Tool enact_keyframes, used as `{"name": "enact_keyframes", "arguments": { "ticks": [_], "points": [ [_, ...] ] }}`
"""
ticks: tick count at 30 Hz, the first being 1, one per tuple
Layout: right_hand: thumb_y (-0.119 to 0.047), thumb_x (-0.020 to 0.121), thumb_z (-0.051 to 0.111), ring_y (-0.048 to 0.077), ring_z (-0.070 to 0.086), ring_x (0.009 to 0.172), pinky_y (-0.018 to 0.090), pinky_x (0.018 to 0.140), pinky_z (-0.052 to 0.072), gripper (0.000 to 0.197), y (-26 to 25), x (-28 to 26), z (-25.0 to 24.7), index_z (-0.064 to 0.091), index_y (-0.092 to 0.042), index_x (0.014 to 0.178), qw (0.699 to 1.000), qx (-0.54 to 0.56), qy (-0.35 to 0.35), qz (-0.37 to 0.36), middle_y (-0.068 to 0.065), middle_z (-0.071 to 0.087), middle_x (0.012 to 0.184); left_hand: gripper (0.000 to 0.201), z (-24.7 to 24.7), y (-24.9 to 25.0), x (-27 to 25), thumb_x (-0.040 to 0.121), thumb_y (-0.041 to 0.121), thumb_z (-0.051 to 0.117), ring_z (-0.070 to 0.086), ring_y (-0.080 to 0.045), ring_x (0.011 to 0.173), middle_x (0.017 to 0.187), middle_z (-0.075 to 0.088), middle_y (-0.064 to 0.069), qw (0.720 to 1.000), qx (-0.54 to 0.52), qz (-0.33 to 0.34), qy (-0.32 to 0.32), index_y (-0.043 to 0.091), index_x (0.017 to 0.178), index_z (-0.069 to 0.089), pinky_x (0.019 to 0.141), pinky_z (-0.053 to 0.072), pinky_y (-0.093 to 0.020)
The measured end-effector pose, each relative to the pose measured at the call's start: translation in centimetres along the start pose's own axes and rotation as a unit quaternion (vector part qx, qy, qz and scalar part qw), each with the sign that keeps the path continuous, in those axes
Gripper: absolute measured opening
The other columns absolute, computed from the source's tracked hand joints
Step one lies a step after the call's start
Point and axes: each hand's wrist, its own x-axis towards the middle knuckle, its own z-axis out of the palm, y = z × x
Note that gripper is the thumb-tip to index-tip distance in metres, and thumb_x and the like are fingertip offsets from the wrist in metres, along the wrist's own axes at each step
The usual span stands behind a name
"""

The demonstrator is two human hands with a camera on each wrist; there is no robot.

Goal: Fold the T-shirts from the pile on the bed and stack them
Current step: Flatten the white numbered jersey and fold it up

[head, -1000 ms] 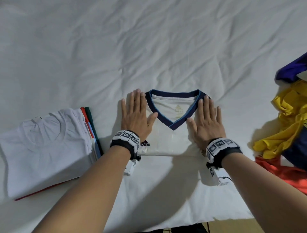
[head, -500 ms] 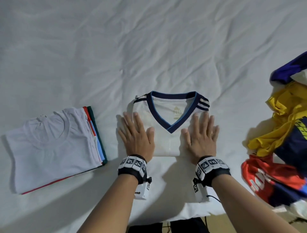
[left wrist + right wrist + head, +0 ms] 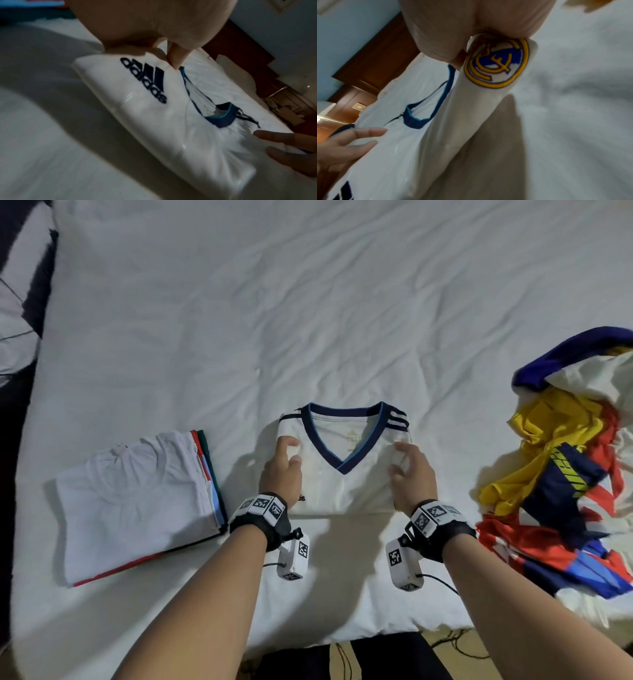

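The bed (image 3: pixel 308 302), under a creased white sheet, fills nearly the whole head view. At the right edge of the frame sits the unfolded pile (image 3: pixel 565 484), a tangle of yellow, red, navy and white shirts, cut off by the frame so its full extent cannot be judged. At centre left lies the finished stack (image 3: pixel 137 501), a white shirt on top with red, green and blue edges showing beneath.

In the centre, just above the wrists, lies the folded white jersey (image 3: pixel 346 474) with its navy V-collar toward the top of the frame.

A second ago both hands lay flat on the jersey either side of the collar, then slid toward its near edge, smoothing it. Now they have left that pressing pose: the left hand (image 3: pixel 281 470) has its fingers curled at the jersey's left side, and the right hand (image 3: pixel 411 477) curls at the right side. The left wrist view shows a thumb and fingers pinching the cloth beside the black logo; the right wrist view shows the jersey's edge with the round crest raised and tucked against that palm. So the fold looks finished, and I judge this to be the start of lifting the jersey across to the stack.

Both wrist views are blurred, and the fingertips under the cloth are hidden, so how deep either grip reaches cannot be told.
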Motion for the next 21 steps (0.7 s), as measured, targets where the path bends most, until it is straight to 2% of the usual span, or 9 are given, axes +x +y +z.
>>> {"name": "enact_keyframes", "arguments": {
  "ticks": [2, 5, 8, 10, 13, 18, 21],
  "points": [
    [-0.006, 0.093, 0.055, 0.032, 0.057, 0.118, 0.041, 0.100, 0.047, 0.044, -1.4, -0.4, -1.1, 0.056, -0.020, 0.135, 1.000, 0.015, 0.005, -0.003, 0.011, 0.058, 0.134, 0.022, -1.1, 1.3, -0.3, 0.096, 0.015, 0.047, 0.051, -0.027, 0.059, 0.067, 0.055, -0.004, 1.000, -0.010, 0.011, -0.006, 0.035, 0.104, 0.053, 0.072, 0.051, -0.046],
    [-0.010, 0.091, 0.053, 0.033, 0.060, 0.115, 0.048, 0.096, 0.052, 0.045, -3.9, -1.2, -3.1, 0.058, -0.024, 0.134, 0.999, 0.038, 0.006, -0.002, 0.011, 0.061, 0.131, 0.020, -2.9, 3.6, -1.2, 0.095, 0.014, 0.053, 0.054, -0.022, 0.067, 0.090, 0.066, -0.003, 0.999, -0.038, 0.029, -0.003, 0.032, 0.097, 0.060, 0.071, 0.048, -0.038],
    [-0.009, 0.091, 0.051, 0.032, 0.059, 0.116, 0.045, 0.097, 0.051, 0.046, -6.4, -2.5, -5.1, 0.058, -0.023, 0.133, 0.999, 0.044, 0.004, -0.015, 0.011, 0.062, 0.130, 0.016, -5.3, 6.1, -2.5, 0.096, 0.011, 0.057, 0.056, -0.017, 0.074, 0.099, 0.068, 0.003, 0.998, -0.057, 0.039, 0.007, 0.024, 0.095, 0.067, 0.068, 0.040, -0.028],
    [-0.008, 0.090, 0.051, 0.032, 0.061, 0.114, 0.044, 0.096, 0.053, 0.045, -8.1, -3.7, -6.2, 0.059, -0.023, 0.132, 0.998, 0.058, 0.005, -0.022, 0.011, 0.062, 0.129, 0.014, -7.2, 7.2, -3.5, 0.096, 0.010, 0.059, 0.057, -0.013, 0.081, 0.101, 0.067, 0.005, 0.996, -0.070, 0.042, 0.021, 0.019, 0.098, 0.069, 0.070, 0.040, -0.025],
    [-0.007, 0.089, 0.052, 0.032, 0.061, 0.113, 0.045, 0.096, 0.053, 0.046, -10.5, -5.5, -7.1, 0.060, -0.022, 0.132, 0.997, 0.071, 0.005, -0.033, 0.012, 0.063, 0.128, 0.014, -10.2, 8.0, -5.3, 0.095, 0.010, 0.061, 0.058, -0.011, 0.078, 0.090, 0.065, 0.010, 0.995, -0.078, 0.045, 0.042, 0.019, 0.096, 0.071, 0.065, 0.040, -0.018],
    [-0.007, 0.089, 0.053, 0.031, 0.059, 0.118, 0.046, 0.101, 0.050, 0.046, -15.3, -8.9, -5.7, 0.060, -0.022, 0.132, 0.995, 0.079, -0.010, -0.065, 0.011, 0.062, 0.130, 0.017, -15.7, 6.2, -7.2, 0.092, 0.010, 0.062, 0.063, -0.021, 0.098, 0.102, 0.071, 0.001, 0.991, -0.104, 0.031, 0.081, 0.024, 0.088, 0.070, 0.085, 0.048, -0.031],
    [-0.007, 0.088, 0.052, 0.030, 0.060, 0.117, 0.047, 0.099, 0.052, 0.046, -18.4, -10.9, -3.1, 0.061, -0.023, 0.131, 0.993, 0.084, -0.028, -0.082, 0.010, 0.062, 0.129, 0.017, -19.4, 3.7, -7.8, 0.092, 0.009, 0.062, 0.063, -0.021, 0.097, 0.100, 0.071, 0.001, 0.986, -0.122, 0.030, 0.105, 0.023, 0.089, 0.071, 0.086, 0.049, -0.033]
  ]
}}
